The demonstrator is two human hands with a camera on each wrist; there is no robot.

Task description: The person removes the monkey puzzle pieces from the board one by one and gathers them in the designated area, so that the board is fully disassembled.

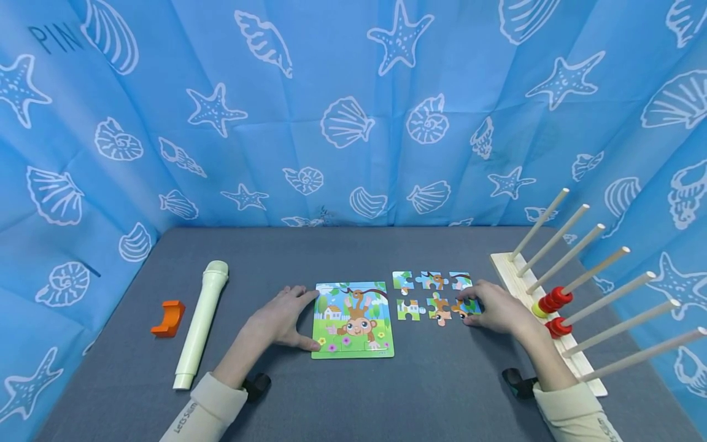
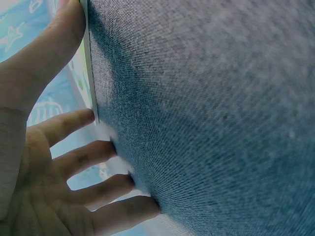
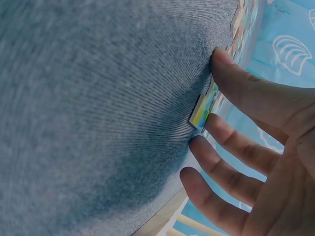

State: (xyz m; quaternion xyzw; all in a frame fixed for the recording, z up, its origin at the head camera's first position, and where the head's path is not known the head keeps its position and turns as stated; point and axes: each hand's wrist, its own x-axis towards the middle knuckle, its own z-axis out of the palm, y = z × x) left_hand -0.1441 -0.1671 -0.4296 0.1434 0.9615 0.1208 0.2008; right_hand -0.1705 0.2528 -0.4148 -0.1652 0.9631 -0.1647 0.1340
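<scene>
A square jigsaw puzzle [image 1: 353, 319] with a monkey picture lies flat in its tray at the middle. My left hand [image 1: 280, 319] rests at its left side, thumb near the lower left corner and index finger near the upper left; the left wrist view shows the fingers [image 2: 123, 211] spread, their tips down on the cloth. To the right of the tray lie several loose puzzle pieces [image 1: 409, 310] in two rows. My right hand [image 1: 499, 310] holds the lower right puzzle piece [image 3: 199, 113] on the cloth between thumb and index finger, partly covering it.
A wooden rack with upright pegs [image 1: 519, 282] and red and yellow rings [image 1: 552, 301] stands right of my right hand. Farther left lie a pale green toy microphone [image 1: 201, 325] and an orange curved block [image 1: 169, 319]. A blue shell-print curtain [image 1: 348, 166] borders the grey table.
</scene>
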